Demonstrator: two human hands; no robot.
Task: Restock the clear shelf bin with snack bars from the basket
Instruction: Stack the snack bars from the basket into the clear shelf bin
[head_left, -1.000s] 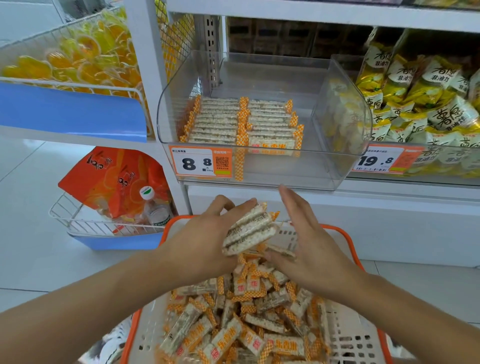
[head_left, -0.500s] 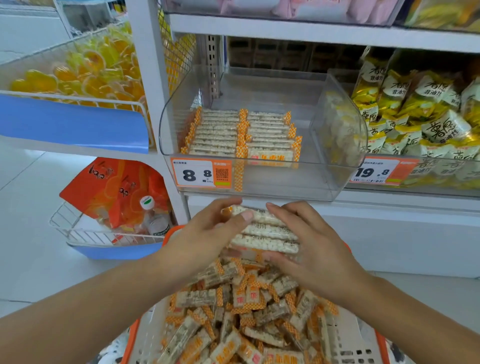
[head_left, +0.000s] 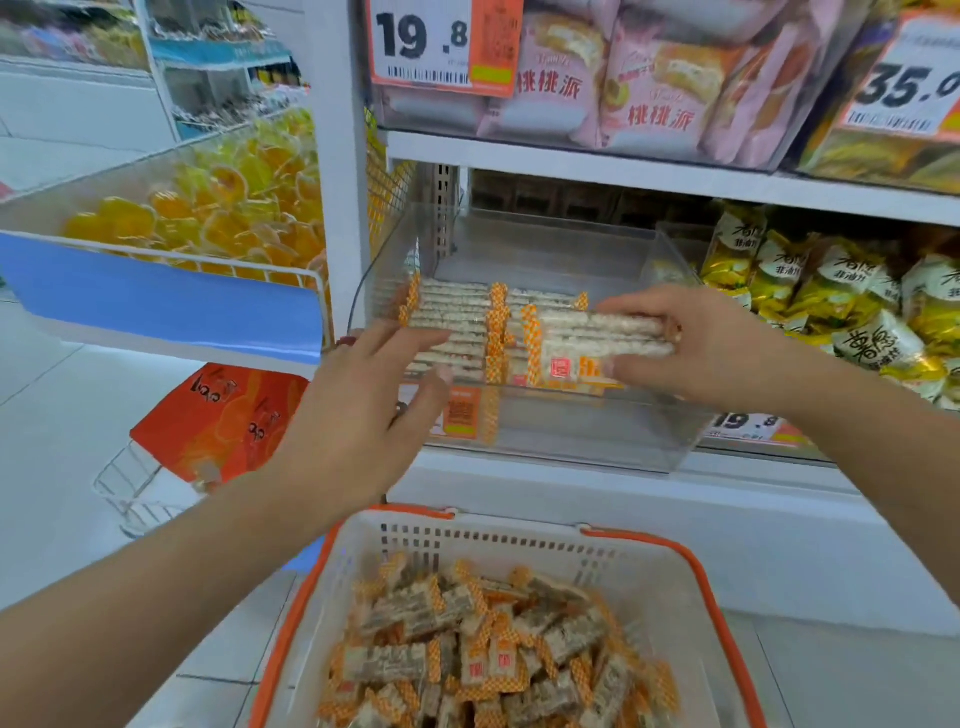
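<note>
The clear shelf bin (head_left: 571, 441) stands on the middle shelf with two rows of snack bars (head_left: 452, 317) in white wrappers with orange checked ends laid flat inside. My right hand (head_left: 711, 348) grips a small stack of snack bars (head_left: 597, 338) over the bin's front right part, above the rows. My left hand (head_left: 363, 410) hovers at the bin's front left corner with fingers relaxed and holds nothing. Below, the white basket (head_left: 519, 540) with an orange rim holds several loose bars (head_left: 493, 660).
A blue-fronted wire bin of yellow candies (head_left: 208, 218) sits left of the white shelf post (head_left: 337, 156). Yellow-green snack bags (head_left: 831, 291) fill the bin to the right. Pink packs (head_left: 623, 78) sit on the shelf above. An orange pouch (head_left: 218, 415) lies in a low wire rack.
Both hands rose from the basket to the bin. The stack of bars, held between both hands before, is now in my right hand alone; my left hand has let go.
</note>
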